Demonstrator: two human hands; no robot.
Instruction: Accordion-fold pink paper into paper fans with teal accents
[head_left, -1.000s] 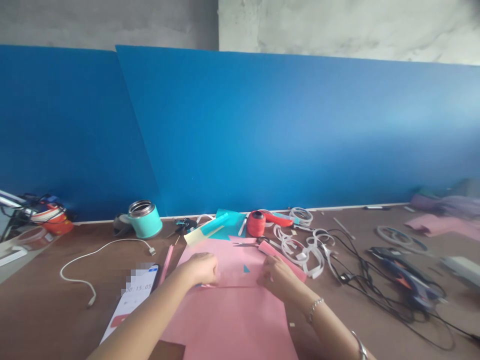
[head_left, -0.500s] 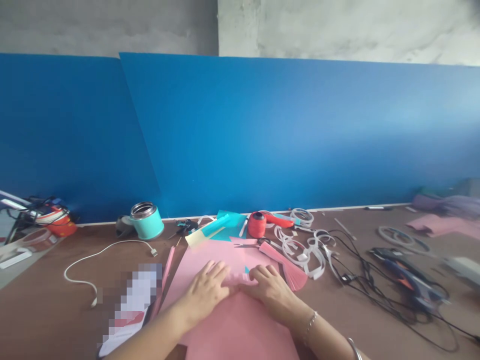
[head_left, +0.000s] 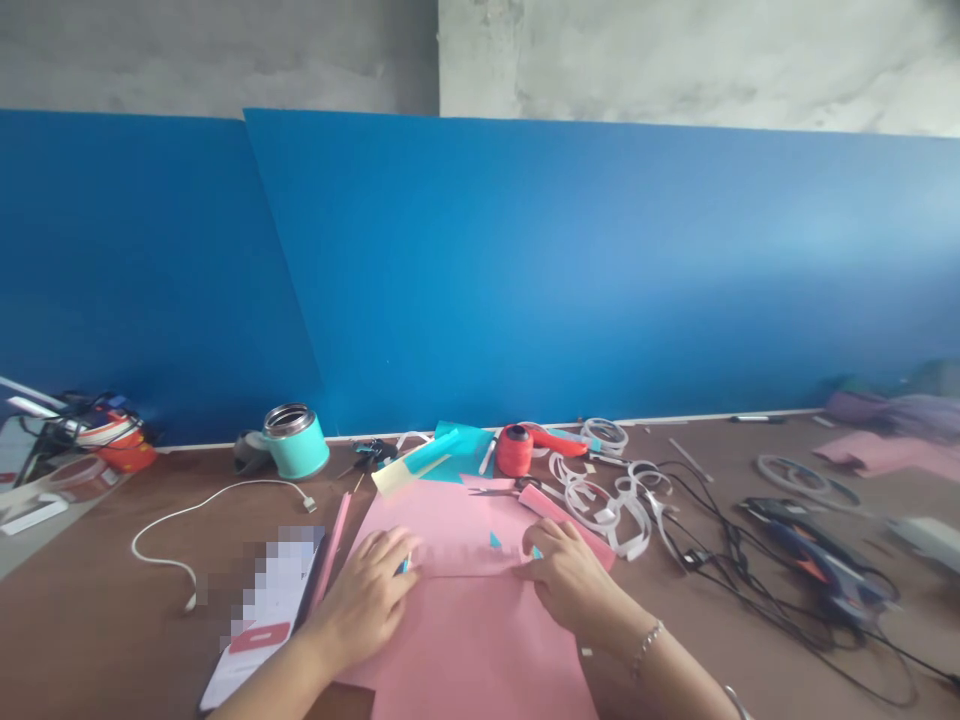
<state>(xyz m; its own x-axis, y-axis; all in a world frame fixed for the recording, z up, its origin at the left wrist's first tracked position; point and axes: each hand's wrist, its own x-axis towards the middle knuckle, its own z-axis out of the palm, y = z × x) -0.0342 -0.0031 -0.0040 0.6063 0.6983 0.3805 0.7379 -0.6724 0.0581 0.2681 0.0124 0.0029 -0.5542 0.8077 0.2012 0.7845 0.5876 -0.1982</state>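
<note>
A large pink paper (head_left: 480,640) lies in front of me, with a narrow folded strip (head_left: 469,560) running across its upper edge. At the strip's left end, my left hand (head_left: 371,585) is closed on the paper, thumb below and fingers above. My right hand (head_left: 559,570) grips the other end in the same way. Small blue bits (head_left: 495,540) show beside the strip and near both hands. Beneath is another pink sheet (head_left: 442,510). Scissors (head_left: 499,490) rest on its far part, and a curled pink piece (head_left: 592,535) sits behind my right hand.
On the left are a phone (head_left: 262,630), a white cable (head_left: 146,525) and a turquoise mug (head_left: 296,447). Red thread (head_left: 514,452) and blue sheets (head_left: 461,450) stand at the back. White strip loops (head_left: 600,500), black cables (head_left: 727,560) and a glue gun (head_left: 817,560) spread rightward.
My hands have slid apart along the folded strip, the left one leftward and the right one rightward. More of the strip shows between them, and the curled pink piece is more covered.
</note>
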